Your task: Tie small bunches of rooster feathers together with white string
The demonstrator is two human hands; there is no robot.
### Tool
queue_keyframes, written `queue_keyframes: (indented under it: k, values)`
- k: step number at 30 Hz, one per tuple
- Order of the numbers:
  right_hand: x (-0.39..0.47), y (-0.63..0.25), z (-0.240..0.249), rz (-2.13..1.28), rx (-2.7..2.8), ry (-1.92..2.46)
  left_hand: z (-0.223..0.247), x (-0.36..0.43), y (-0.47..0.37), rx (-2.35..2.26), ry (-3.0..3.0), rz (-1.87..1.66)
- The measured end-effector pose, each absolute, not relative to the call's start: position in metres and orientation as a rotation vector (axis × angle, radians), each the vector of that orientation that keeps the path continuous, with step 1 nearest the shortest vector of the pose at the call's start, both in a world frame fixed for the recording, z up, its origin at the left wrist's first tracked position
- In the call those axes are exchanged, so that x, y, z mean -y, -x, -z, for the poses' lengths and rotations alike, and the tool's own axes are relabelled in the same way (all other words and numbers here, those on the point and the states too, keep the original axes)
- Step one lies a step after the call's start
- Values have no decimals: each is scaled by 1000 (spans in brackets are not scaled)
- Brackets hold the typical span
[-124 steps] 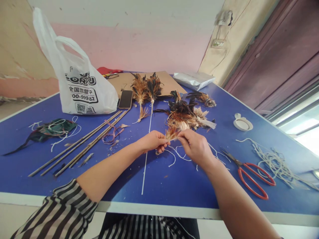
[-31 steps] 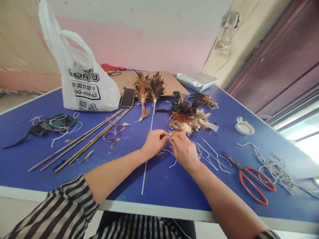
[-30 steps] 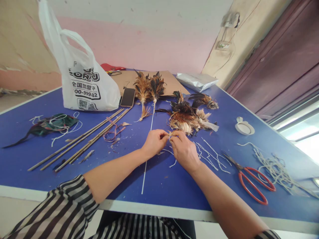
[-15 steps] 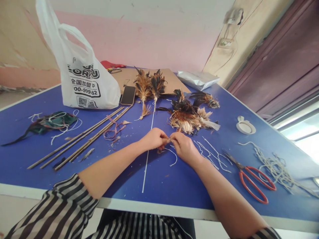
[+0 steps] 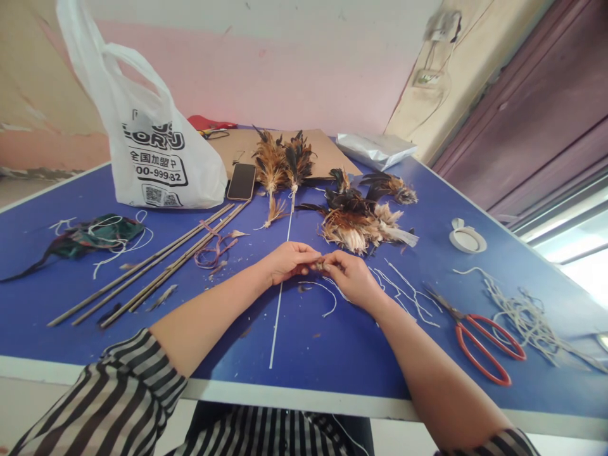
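My left hand (image 5: 291, 261) and my right hand (image 5: 352, 273) meet over the middle of the blue table (image 5: 228, 329). Both are closed, fingertips pinched around a small bunch of feathers (image 5: 320, 265), mostly covered by the fingers. Just below them a white string (image 5: 331, 303) curls on the table. Beyond my right hand lies a pile of loose brown, black and pale feathers (image 5: 354, 225). Two tied feather bunches (image 5: 270, 166) rest farther back, their bound stems pointing toward me. Several cut strings (image 5: 403, 288) are spread to the right of my right hand.
Red-handled scissors (image 5: 489, 345) and tangled cord (image 5: 527, 320) lie right, near a tape roll (image 5: 468, 240). Left are thin sticks (image 5: 156, 266), purple ribbon (image 5: 209, 253) and a dark green bundle (image 5: 99, 234). Behind stand a white plastic bag (image 5: 166, 152) and a phone (image 5: 242, 182).
My left hand's fingers have straightened somewhat and shifted slightly, and more of the bunch shows between the fingertips. My right hand stays pinched. The view has shifted a little.
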State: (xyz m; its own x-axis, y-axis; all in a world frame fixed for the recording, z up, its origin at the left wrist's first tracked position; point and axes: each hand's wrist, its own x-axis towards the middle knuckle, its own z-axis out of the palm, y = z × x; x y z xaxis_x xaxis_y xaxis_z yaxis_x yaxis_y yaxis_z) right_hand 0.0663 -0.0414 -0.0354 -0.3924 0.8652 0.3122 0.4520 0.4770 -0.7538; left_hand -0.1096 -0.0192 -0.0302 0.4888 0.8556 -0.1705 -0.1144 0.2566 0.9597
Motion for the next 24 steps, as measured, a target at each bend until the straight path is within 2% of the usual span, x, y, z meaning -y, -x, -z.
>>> queue_keyframes:
  k: [5,13,19,24]
  values:
    - [40,-67,36,-1064,1821,1087,38,15,111,-705,-946,-792]
    - [42,-62,31,-1343,1674,1088,33,17,113,-724,-1126,-713]
    - [41,-61,28,-1367,1581,1120,27,21,111,-803,-1242,-710]
    - [41,-62,29,-1188,1690,1211,30,21,108,-898,-1369,-754]
